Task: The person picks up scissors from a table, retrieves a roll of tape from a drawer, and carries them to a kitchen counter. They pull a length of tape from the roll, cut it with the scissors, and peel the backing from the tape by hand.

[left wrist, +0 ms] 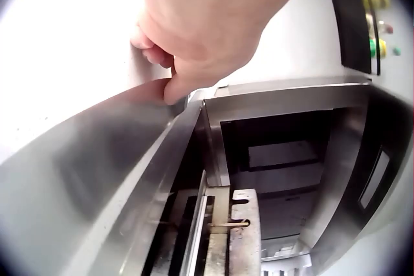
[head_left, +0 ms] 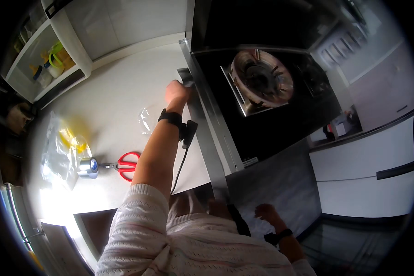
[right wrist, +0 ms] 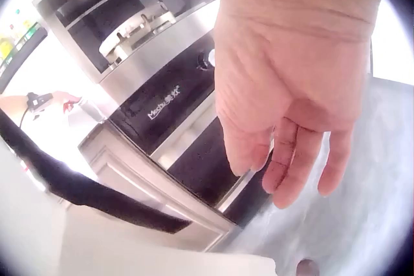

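Note:
My left hand [head_left: 176, 93] reaches to the far end of the counter's right edge, beside the stove. Between thumb and fingers it pinches the edge of a long, shiny silver strip [left wrist: 97, 159]. This strip stands up along the seam between the white counter [head_left: 124, 92] and the metal stove frame [left wrist: 291, 98]. Low at my side, over the floor, hangs my right hand [head_left: 267, 215]; its fingers [right wrist: 294, 159] are loosely bent with nothing in them. Left of my forearm lie red-handled scissors [head_left: 128, 166] and a roll of silver tape [head_left: 88, 168].
A round burner ring [head_left: 262, 78] sits on the black stove top [head_left: 280, 124]. Clear plastic bags [head_left: 55, 156] with something yellow lie at the counter's left, and a small clear plastic piece [head_left: 145, 120] near my wrist. A shelf unit [head_left: 71, 37] holding bottles stands behind.

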Tool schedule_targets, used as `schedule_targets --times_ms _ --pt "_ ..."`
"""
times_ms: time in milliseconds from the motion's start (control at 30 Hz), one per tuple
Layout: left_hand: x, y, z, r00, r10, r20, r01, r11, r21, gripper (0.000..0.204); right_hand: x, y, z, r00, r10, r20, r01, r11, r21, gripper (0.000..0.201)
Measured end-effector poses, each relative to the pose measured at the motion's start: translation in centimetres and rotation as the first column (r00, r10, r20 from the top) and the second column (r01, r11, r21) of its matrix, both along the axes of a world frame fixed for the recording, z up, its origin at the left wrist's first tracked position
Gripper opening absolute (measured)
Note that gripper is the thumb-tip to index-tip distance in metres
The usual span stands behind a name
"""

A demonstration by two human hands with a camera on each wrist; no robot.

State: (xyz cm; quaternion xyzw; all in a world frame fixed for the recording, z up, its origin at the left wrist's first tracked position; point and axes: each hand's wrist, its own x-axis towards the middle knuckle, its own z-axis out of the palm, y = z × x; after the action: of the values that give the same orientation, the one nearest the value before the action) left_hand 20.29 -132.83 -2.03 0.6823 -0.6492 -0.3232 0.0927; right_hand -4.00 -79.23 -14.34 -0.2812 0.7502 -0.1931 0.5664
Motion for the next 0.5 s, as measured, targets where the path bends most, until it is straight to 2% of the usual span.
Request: schedule_targets --times_ms 33,67,100,133,167,200,267,300,333,367,433,500 --pt "0.2 0.2 -0.9 0.988 0.036 -0.149 -0.053 0.993 -0.108 0.03 -0.7 0.6 -0.6 0.997 0.065 -0.029 -0.067 0.996 -0.064 0.022" --pt "0.4 0.4 -1.8 0.953 0.054 -0.297 -0.12 0.971 -0.206 0.029 -1.8 1.2 -1.1 0.998 0.064 -0.026 -0.065 0.996 -0.064 0.022" --pt "0.6 1.0 -1.7 0.954 0.051 -0.294 -0.116 0.971 -0.207 0.029 -2.6 0.7 -0.9 0.976 0.167 -0.143 -0.186 0.973 -0.135 0.018" --pt "0.9 2.0 -1.3 0.848 0.031 -0.53 -0.112 0.986 -0.122 0.024 -3.1 -0.2 -0.2 0.931 0.252 -0.263 -0.306 0.933 -0.189 0.015" --pt "1.0 3.3 -0.6 0.684 0.028 -0.729 -0.08 0.996 -0.037 0.02 -3.3 -1.4 1.1 0.996 0.034 -0.083 -0.05 0.979 -0.197 0.017" --pt "1.2 5.2 0.7 0.593 -0.027 -0.805 0.019 1.0 -0.02 0.01 -3.3 -3.0 2.9 0.974 -0.202 0.097 0.216 0.964 -0.153 0.019" --pt "1.3 9.8 3.8 0.512 -0.134 -0.848 0.199 0.979 -0.034 0.004 -2.6 -6.8 6.6 0.962 -0.237 0.137 0.269 0.912 -0.31 0.022" --pt "1.4 11.8 4.3 0.489 -0.186 -0.852 0.284 0.958 -0.046 0.002 -1.0 -9.6 10.7 0.955 -0.259 0.143 0.295 0.868 -0.399 0.022" --pt "1.6 13.8 4.5 0.46 -0.234 -0.857 0.367 0.929 -0.057 0.004 -0.7 -11.5 13.2 0.979 -0.157 0.128 0.2 0.838 -0.508 0.022" --pt "1.3 16.2 4.9 0.367 -0.216 -0.905 0.406 0.912 -0.053 0.009 0.3 -13.6 16.3 0.977 -0.158 0.143 0.208 0.85 -0.484 0.023" --pt "1.3 20.0 5.0 0.305 -0.204 -0.93 0.528 0.849 -0.013 0.009 1.5 -16.4 18.8 0.949 -0.062 0.309 0.239 0.78 -0.578 0.024" --pt "1.4 23.2 5.4 0.377 -0.197 -0.905 0.6 0.797 0.076 0.005 3.2 -18.2 20.8 0.923 0.041 0.382 0.225 0.748 -0.624 0.024"
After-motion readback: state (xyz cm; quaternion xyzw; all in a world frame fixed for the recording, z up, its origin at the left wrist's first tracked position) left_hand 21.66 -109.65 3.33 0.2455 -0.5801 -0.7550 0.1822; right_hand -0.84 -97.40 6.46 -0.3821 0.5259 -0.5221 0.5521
